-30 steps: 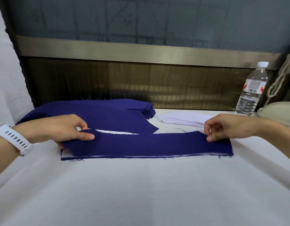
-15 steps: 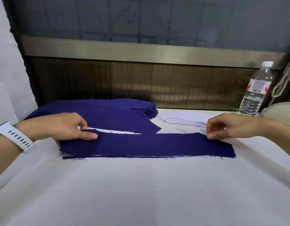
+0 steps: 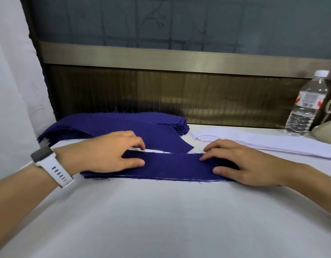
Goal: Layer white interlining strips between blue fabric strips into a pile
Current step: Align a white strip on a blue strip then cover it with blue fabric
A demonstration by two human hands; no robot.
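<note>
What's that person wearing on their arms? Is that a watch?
Yes! The left arm has a white watch on its wrist, with a dark face and little slots along the strap. The right arm wears nothing. No sleeves show on either arm.

left wrist: white watch (image 3: 53, 165) | grey face | bare forearms

Layered pile (image 3: 170, 164): lay flat on the white surface (image 3: 161, 220), nearest the viewer, long side running left to right; blue strip on top, thin white edge showing beneath.
Blue fabric strips (image 3: 123, 125): frayed dark stack, just behind, back left.
White interlining strips (image 3: 254, 140): fanned stack, back right.
</note>
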